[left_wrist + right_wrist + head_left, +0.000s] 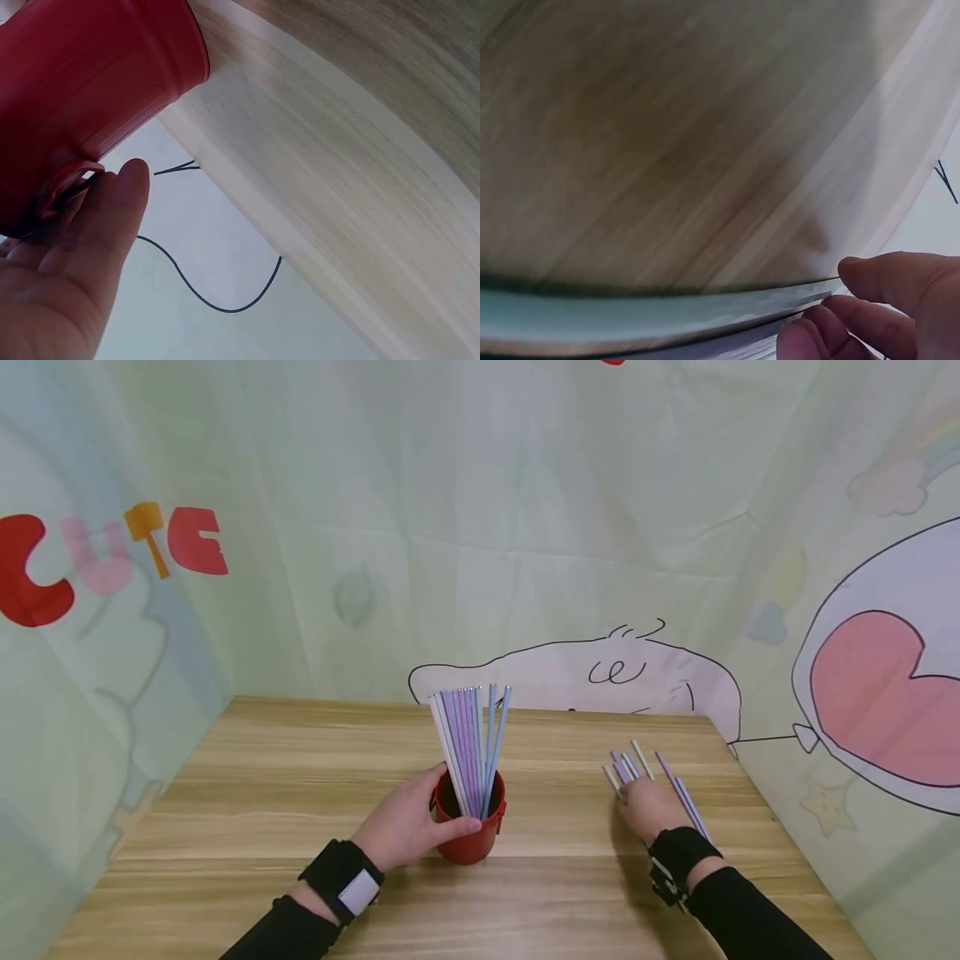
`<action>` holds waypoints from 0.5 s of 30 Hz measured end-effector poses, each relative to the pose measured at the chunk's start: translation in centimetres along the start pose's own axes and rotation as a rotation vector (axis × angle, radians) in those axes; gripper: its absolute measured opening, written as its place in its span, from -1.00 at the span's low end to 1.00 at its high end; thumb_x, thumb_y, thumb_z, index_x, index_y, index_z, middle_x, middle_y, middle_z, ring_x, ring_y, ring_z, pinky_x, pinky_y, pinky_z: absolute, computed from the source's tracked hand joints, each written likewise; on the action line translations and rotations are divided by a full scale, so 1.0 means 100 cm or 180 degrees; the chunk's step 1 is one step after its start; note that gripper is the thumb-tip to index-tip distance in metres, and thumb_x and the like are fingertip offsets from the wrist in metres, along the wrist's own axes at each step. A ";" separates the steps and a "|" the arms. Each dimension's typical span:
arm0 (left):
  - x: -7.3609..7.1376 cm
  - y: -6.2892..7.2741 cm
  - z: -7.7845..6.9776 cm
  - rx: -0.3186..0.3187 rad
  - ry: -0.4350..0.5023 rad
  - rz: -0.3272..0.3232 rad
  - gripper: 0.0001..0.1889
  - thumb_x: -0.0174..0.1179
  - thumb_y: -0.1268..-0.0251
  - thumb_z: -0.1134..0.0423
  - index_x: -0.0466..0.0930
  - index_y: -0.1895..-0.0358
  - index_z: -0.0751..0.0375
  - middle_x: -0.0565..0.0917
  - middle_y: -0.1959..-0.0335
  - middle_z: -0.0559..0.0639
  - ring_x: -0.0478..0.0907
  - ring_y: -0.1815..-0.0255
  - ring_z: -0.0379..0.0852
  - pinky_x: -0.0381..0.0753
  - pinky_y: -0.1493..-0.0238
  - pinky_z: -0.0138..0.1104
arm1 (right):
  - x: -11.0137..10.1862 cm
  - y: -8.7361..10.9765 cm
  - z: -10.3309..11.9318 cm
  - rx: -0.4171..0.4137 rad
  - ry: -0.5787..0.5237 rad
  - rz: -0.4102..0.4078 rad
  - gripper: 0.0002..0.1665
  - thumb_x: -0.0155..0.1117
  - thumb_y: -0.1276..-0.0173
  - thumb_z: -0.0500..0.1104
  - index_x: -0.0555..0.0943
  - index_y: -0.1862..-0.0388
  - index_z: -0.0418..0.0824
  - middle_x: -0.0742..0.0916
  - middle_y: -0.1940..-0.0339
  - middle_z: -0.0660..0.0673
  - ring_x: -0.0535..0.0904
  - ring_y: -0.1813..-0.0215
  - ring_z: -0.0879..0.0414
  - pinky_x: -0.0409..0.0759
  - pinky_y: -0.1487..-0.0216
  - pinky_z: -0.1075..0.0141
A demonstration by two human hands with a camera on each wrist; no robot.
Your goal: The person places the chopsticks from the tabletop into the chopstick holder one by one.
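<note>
A small red bucket (468, 845) stands on the table, holding a bundle of white, lilac and pale blue straws (467, 747) that lean upward. My left hand (408, 822) grips the bucket from its left side, thumb across the front near the rim. In the left wrist view, the fingers (112, 217) lie along the red bucket (97, 82) by its handle bracket. Over at the right, my right hand (656, 810) is low over several loose straws (684, 802). The right wrist view has its thumb and index finger (877, 319) pinching a pale green straw (667, 313).
The wooden table (315, 777) reaches back to a printed fabric curtain (480, 527), which also hangs at both sides. More loose straws (626, 764) poke out beyond the right hand, and the table's right edge runs close by.
</note>
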State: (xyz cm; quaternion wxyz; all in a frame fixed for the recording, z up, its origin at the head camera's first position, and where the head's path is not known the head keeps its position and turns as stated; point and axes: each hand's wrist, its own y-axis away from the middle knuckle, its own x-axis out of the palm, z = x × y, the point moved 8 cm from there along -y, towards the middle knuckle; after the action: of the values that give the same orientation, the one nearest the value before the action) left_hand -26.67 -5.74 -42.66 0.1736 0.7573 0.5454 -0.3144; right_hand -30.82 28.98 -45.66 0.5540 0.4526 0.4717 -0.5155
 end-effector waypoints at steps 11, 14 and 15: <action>0.000 0.000 -0.001 0.0021 -0.0018 -0.0009 0.01 0.39 -0.02 -0.42 0.26 -0.54 -0.12 0.57 -0.37 -0.05 0.60 -0.29 0.02 0.62 -0.28 0.05 | 0.004 -0.003 0.010 -0.0108 -0.0037 -0.0061 -0.72 0.33 -0.29 -0.27 0.74 0.02 -0.31 0.80 0.07 -0.25 0.71 0.05 -0.10 0.68 0.02 -0.06; 0.000 0.000 0.000 0.0011 -0.0018 -0.0007 0.01 0.40 -0.02 -0.42 0.25 -0.55 -0.11 0.57 -0.37 -0.04 0.60 -0.29 0.02 0.62 -0.27 0.06 | 0.005 -0.004 0.015 -0.0066 -0.0101 -0.0090 -0.71 0.34 -0.28 -0.30 0.73 0.02 -0.30 0.80 0.08 -0.25 0.72 0.05 -0.12 0.68 0.01 -0.06; 0.000 0.000 0.000 0.0009 -0.0014 -0.0004 0.01 0.40 -0.02 -0.41 0.25 -0.55 -0.11 0.57 -0.37 -0.04 0.60 -0.29 0.03 0.62 -0.27 0.06 | 0.005 -0.004 0.017 -0.0063 -0.0117 -0.0108 -0.72 0.34 -0.27 -0.31 0.73 0.03 -0.30 0.81 0.10 -0.25 0.71 0.07 -0.10 0.68 0.02 -0.06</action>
State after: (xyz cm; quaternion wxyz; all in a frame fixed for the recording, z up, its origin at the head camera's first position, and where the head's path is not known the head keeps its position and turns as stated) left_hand -26.68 -5.74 -42.62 0.1735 0.7566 0.5451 -0.3169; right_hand -31.15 27.26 -45.92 0.5582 0.4295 0.4741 -0.5284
